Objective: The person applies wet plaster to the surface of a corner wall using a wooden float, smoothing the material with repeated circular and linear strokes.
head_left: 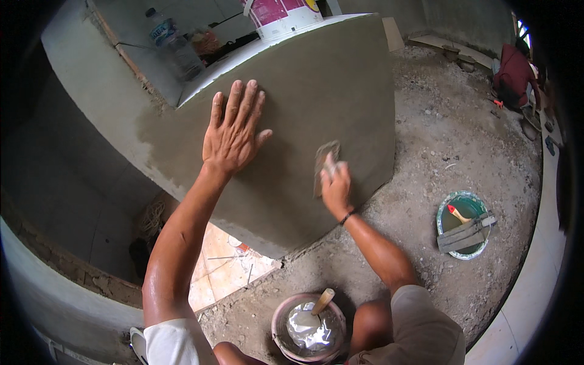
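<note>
While spread flat on the plastered wall (340, 79), left hand (234, 131); right hand (336, 185) beside it, clasping a trowel (323, 159).

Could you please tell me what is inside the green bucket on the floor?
The green bucket holds a red-handled tool. Flat boards lie across its rim, hiding whatever is beneath them.

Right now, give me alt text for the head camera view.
A person's right hand presses a small trowel against a wet grey plastered wall, while the left hand rests flat on it. A bowl sits on the gritty floor.
</note>
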Available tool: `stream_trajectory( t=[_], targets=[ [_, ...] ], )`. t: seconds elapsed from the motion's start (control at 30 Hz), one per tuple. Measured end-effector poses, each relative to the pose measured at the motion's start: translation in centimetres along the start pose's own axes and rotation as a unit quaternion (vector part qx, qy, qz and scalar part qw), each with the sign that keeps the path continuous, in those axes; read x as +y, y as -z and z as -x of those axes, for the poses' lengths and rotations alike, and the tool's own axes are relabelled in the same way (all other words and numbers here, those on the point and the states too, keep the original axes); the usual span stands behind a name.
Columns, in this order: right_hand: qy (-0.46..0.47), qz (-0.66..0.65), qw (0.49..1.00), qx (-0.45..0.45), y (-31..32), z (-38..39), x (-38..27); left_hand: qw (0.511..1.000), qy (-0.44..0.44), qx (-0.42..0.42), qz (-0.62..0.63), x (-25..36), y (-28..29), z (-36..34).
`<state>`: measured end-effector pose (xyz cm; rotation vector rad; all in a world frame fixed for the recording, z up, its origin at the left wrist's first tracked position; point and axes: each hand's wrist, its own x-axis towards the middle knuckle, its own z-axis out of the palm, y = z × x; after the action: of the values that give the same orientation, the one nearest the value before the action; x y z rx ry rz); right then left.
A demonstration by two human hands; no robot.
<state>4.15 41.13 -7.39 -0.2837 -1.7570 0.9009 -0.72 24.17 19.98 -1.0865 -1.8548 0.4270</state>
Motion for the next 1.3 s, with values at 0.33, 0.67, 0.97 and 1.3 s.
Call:
stream_trajectory(
  t=[0.33,0.67,0.97,1.3],
  targets=[
    [0.218,0.111,0.968,0.048,4.6,-17.3,-9.0,0.998,0.009,-0.038,-0.056,-0.3,-0.1,0.4],
    [0.212,0.086,0.973,-0.014,0.3,-3.4,-3.3,0.999,0.01,-0.022,-0.038,0.0,-0.6,0.0],
    [0.094,0.025,0.989,0.115,5.8,-19.6,-0.9,0.997,0.018,-0.05,-0.054,0.1,-0.3,-0.3],
    [0.291,0.132,0.944,0.077,2.8,-17.4,-9.6,0.999,0.009,-0.036,-0.033,-0.5,-0.8,0.6]
  ],
)
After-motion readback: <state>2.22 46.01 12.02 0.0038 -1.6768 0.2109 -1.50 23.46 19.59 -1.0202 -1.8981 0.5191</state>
